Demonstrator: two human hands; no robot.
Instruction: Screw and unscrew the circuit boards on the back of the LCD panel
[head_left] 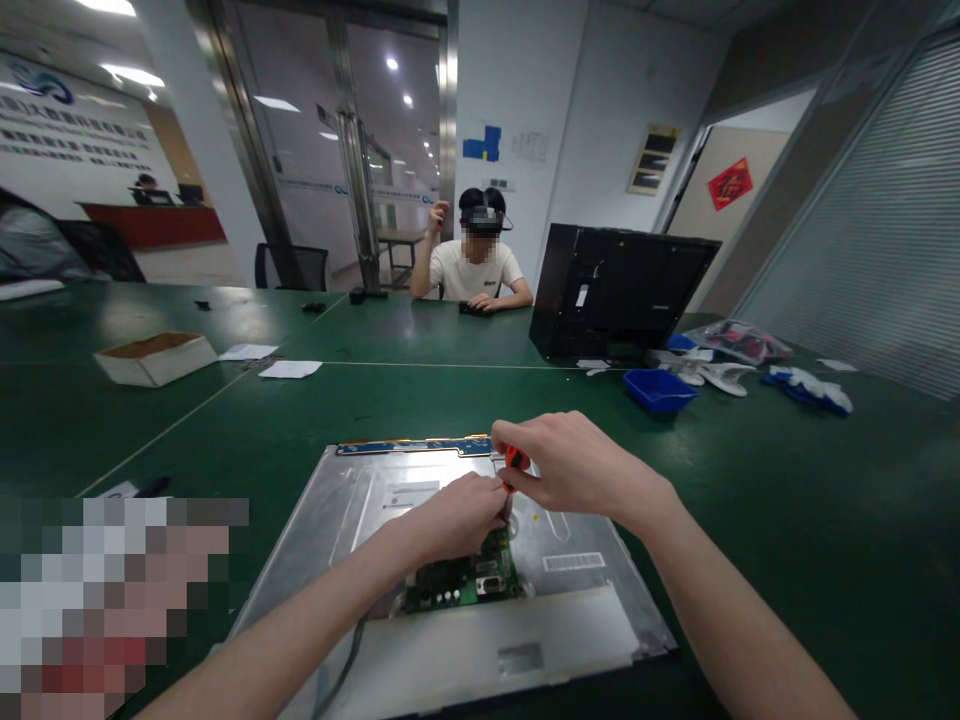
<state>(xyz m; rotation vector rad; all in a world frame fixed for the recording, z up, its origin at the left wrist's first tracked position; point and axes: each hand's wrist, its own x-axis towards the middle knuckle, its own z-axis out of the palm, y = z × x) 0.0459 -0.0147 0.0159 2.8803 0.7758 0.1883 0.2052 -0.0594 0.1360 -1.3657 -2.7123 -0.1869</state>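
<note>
Looking left to right, find one wall sign at the far left, with one blue swirl logo and rows of Chinese characters too blurred to read surely. Next, on the green bench, note one open carton and two white sheets just beside it. Toward the middle, see one metal display panel lying flat on the near part of the bench, back side up, long axis running left to right, with one blue circuit strip along the far edge. Trace one dark cable across the near left of the panel. Find the left hand over one green circuit board, fingers curled close about the lower part of one orange-and-black screwdriver; cannot tell whether pinching the shaft. See the right hand closed on the handle, with the screwdriver steeply upright, handle up and shaft pointing down at the board's far right corner. Count two white labels on the panel: one printed label, too small to read, and one barcode label farther right. Beyond the bench, see one seated person wearing a headset. Farther right, find one black monitor, back turned this way, one blue tray in front, and some white-and-blue gloves.
</note>
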